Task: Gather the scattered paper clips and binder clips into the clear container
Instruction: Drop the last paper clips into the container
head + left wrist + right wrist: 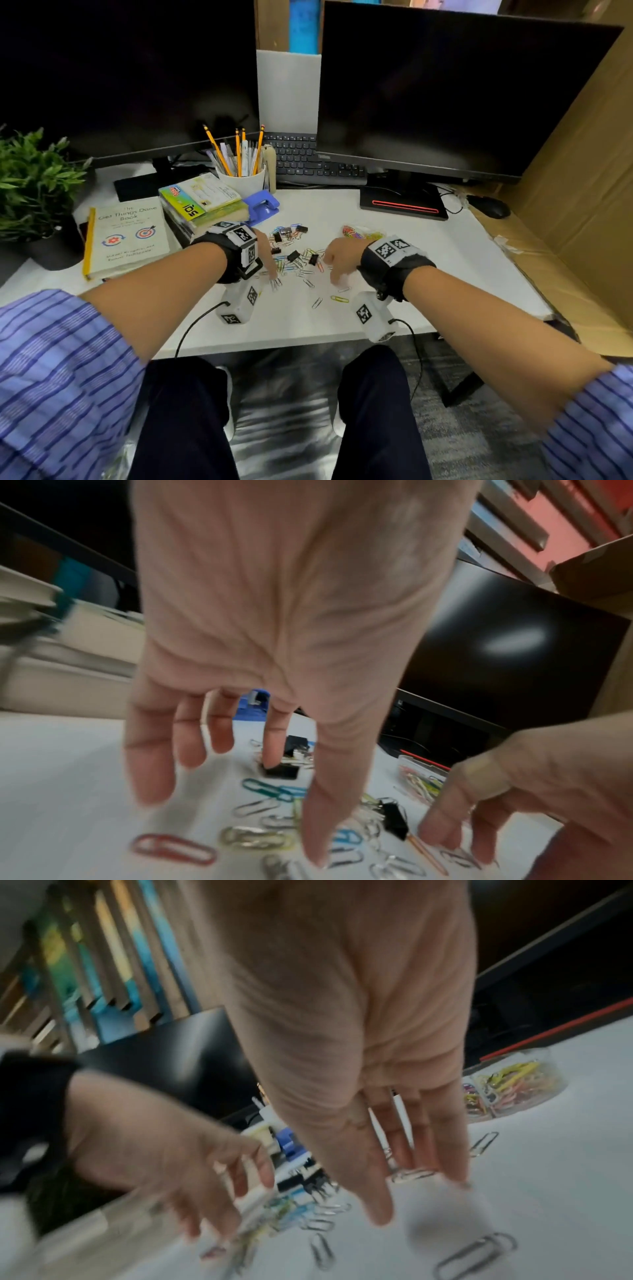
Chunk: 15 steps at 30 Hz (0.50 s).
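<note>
Coloured and silver paper clips lie scattered on the white desk, with black binder clips among them. The clear container stands behind the pile to the right and holds coloured clips. My left hand reaches down onto the pile's left side, fingers spread and straight, holding nothing. My right hand comes down on the pile's right side with straight fingers, empty too. A red paper clip and a grey paper clip lie nearest the cameras. The container sits past my right fingers.
Stacked books, a white pencil cup and a blue hole punch stand behind the pile on the left. Two dark monitors, a keyboard, a mouse, a plant and a cardboard wall ring the desk.
</note>
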Motion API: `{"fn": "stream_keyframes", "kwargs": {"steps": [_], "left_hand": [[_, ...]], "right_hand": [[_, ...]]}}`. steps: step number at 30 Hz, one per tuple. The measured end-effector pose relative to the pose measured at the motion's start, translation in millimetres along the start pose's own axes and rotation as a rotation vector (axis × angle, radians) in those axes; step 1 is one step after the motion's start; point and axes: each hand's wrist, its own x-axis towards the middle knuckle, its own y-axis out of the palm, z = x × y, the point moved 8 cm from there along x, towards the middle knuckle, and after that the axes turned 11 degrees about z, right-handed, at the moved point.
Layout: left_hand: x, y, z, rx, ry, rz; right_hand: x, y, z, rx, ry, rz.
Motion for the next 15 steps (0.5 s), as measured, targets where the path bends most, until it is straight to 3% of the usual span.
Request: {"fn": "stream_keyframes", "kwargs": {"steps": [4,7,10,15], "left_hand": [[-2.5,21.0,28.2,-0.07,-0.009,-0.08],[-61.1,30.6,16.5,-0.075,0.051,-0.089],[-82.9,33.4,14.7,-0.082,0.064,-0.168],[-79.6,36.2,9.5,-0.143,0.116,-0.208]], "right_hand": [[-7.9,3.2,-17.5,0.079,0.017,-0.11],[-18.5,27.2,-20.1,0.135,0.033,-0.055],[-14.6,33.5,-10.3,0.127,0.08,0.028],[-3.2,28.0,34.8,0.021,0.011,-0.083]]}}
